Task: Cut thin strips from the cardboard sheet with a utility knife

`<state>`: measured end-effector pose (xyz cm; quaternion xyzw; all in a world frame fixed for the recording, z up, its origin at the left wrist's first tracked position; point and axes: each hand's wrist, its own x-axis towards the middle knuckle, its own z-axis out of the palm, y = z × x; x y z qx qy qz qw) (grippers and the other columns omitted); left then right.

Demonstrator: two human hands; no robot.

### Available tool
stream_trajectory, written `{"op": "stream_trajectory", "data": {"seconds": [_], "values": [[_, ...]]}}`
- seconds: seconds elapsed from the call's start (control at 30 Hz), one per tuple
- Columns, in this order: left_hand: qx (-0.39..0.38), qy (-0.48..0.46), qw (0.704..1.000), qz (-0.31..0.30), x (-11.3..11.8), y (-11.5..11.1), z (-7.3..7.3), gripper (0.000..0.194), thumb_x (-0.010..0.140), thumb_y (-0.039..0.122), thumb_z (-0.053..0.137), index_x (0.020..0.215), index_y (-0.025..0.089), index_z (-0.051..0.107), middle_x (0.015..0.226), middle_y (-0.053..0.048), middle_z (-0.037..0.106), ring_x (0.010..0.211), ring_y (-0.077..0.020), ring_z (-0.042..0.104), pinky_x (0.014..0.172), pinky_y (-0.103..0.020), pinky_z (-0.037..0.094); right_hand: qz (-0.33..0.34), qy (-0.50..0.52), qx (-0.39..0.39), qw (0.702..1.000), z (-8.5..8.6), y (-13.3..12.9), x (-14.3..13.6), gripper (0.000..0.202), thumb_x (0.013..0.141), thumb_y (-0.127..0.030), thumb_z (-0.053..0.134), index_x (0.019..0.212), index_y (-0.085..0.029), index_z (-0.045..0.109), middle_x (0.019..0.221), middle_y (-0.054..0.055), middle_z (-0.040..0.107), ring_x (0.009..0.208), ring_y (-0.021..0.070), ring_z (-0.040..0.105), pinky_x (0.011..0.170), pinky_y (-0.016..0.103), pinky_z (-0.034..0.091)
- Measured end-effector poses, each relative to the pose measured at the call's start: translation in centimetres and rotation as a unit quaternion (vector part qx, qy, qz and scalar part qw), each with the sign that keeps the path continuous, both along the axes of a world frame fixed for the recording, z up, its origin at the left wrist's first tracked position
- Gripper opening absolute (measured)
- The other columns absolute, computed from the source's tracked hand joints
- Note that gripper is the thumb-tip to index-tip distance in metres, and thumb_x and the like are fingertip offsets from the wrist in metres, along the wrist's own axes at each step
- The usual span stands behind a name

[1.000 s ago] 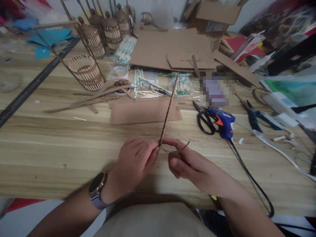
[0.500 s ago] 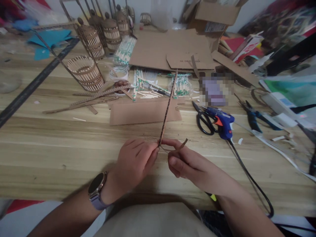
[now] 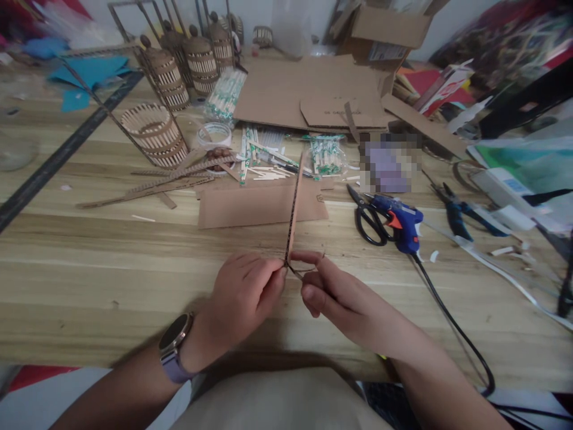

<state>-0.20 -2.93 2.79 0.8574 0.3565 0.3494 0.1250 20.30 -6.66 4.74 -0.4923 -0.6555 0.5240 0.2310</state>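
Between my hands stands a narrow corrugated cardboard strip (image 3: pixel 293 218), its long part pointing away from me over the table. My left hand (image 3: pixel 248 286) pinches its near end between thumb and fingers. A thin paper layer peels off that end and curves to the right. My right hand (image 3: pixel 333 292) has its fingers curled on this peeled layer, with the index finger stretched beside the strip. Beyond the hands lies a flat cardboard piece (image 3: pixel 250 206), partly behind the strip.
To the right are black scissors (image 3: pixel 373 221), a blue glue gun (image 3: pixel 407 224) with its cable, and pliers (image 3: pixel 456 212). A stick-and-cardboard basket (image 3: pixel 154 134), cut strips (image 3: pixel 179 173), loose sticks (image 3: pixel 271 173) and cardboard sheets (image 3: pixel 277 89) lie farther back.
My right fingers have closed in on the peeled layer, whose loose end stuck up before. The long strip's far end has swung left and lower. My left hand has hardly moved.
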Motion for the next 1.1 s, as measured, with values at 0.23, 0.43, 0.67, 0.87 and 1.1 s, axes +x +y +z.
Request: {"op": "stream_trajectory", "data": {"seconds": [0.23, 0.43, 0.67, 0.87, 1.1], "values": [[-0.191, -0.076, 0.979, 0.005, -0.01, 0.01, 0.47, 0.02, 0.099, 0.022, 0.049, 0.091, 0.02, 0.067, 0.077, 0.001, 0.073, 0.067, -0.0128, 0.066, 0.061, -0.022, 0.048, -0.012, -0.062, 0.127, 0.99, 0.46, -0.21, -0.76, 0.039, 0.103, -0.026, 0.045, 0.142, -0.023, 0.044, 0.121, 0.01, 0.069, 0.1, 0.0175, 0.068, 0.086, 0.031, 0.053], [-0.219, -0.109, 0.97, -0.005, -0.04, 0.1, 0.54, 0.019, 0.098, 0.021, 0.051, 0.089, 0.019, 0.067, 0.068, 0.006, 0.067, 0.058, -0.0081, 0.058, 0.056, -0.017, 0.044, -0.028, -0.037, 0.152, 0.987, 0.12, -0.3, -0.79, 0.033, 0.103, -0.025, 0.045, 0.135, -0.024, 0.053, 0.118, 0.006, 0.073, 0.103, 0.0152, 0.071, 0.084, 0.026, 0.054], [-0.225, -0.119, 0.967, -0.015, 0.04, 0.16, 0.51, 0.019, 0.098, 0.021, 0.05, 0.095, 0.02, 0.069, 0.073, 0.005, 0.068, 0.053, -0.0068, 0.052, 0.052, -0.017, 0.041, -0.047, 0.022, 0.114, 0.992, 0.09, 0.03, -0.44, 0.032, 0.102, -0.031, 0.048, 0.132, -0.024, 0.059, 0.084, 0.0, 0.065, 0.073, 0.0116, 0.061, 0.065, 0.023, 0.049], [-0.247, -0.131, 0.96, -0.02, 0.01, 0.23, 0.5, 0.019, 0.099, 0.022, 0.049, 0.097, 0.019, 0.068, 0.067, 0.006, 0.063, 0.054, -0.0075, 0.053, 0.051, -0.017, 0.04, -0.057, 0.183, -0.044, 0.98, -0.22, 0.41, -0.2, 0.04, 0.101, -0.052, 0.05, 0.125, -0.022, 0.058, 0.066, -0.008, 0.042, 0.055, 0.0089, 0.038, 0.049, 0.022, 0.033], [-0.282, -0.142, 0.948, -0.026, 0.07, 0.04, 0.46, 0.019, 0.099, 0.025, 0.049, 0.093, 0.018, 0.066, 0.057, 0.009, 0.052, 0.051, -0.0075, 0.049, 0.05, -0.017, 0.038, -0.05, 0.226, -0.105, 0.967, -0.29, 0.43, -0.16, 0.049, 0.097, -0.059, 0.056, 0.13, -0.024, 0.048, 0.067, -0.009, 0.041, 0.056, 0.0092, 0.036, 0.048, 0.022, 0.03]]}}
